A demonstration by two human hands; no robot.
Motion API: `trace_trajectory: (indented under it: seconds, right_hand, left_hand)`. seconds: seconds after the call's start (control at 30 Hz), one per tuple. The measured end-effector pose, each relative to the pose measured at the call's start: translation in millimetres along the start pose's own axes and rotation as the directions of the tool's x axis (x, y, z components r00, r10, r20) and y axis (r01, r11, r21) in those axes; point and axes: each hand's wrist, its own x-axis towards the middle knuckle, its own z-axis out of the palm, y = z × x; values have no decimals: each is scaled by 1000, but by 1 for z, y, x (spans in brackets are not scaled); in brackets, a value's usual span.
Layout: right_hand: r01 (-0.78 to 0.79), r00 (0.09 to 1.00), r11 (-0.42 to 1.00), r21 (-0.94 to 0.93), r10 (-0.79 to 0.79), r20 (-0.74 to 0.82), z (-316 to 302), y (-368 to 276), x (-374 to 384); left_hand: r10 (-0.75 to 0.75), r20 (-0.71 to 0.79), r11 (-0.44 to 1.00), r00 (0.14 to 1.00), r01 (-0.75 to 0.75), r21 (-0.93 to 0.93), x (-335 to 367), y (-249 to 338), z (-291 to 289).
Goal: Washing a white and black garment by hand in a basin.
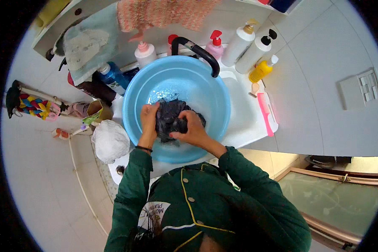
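A wet, dark grey-black bunched cloth [169,119] lies in a light blue plastic basin [134,90] with some water in the bottom. My left hand [149,119] grips the cloth along its left edge, thumb up. On the cloth's right side my right hand [193,130] holds it with thumb and fingers curled into the fabric. Folds hide parts of the fingers of both hands. A black curved faucet [201,52] reaches over the basin's far right rim.
The basin stands on a white sink [248,126]. Behind it are a white pump bottle [145,53], taller white bottles [239,44] and a yellow bottle [261,70]. A pink comb [265,113] lies at right. A white bag-like bundle [110,140] sits left. Towels [90,44] hang above.
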Motion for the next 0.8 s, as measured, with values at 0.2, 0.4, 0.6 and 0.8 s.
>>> trace_trajectory:
  seconds: [0.2,0.4,0.6,0.8]
  right_hand:
    - [-94,991,889,-448,127,44,1,0,-3]
    - [-18,990,750,-662,104,92,35,35,8]
    - [-57,989,860,-507,118,89,21,46,43]
    - [-253,946,916,-311,302,121,16,51,71]
  left_hand:
    - [300,414,147,859,-470,870,-48,-5,4]
    - [204,438,-191,876,-403,895,-46,-46,11]
    - [100,364,-40,926,-362,931,-11,-44,14]
    - [196,298,-37,934,-297,954,21,-54,9]
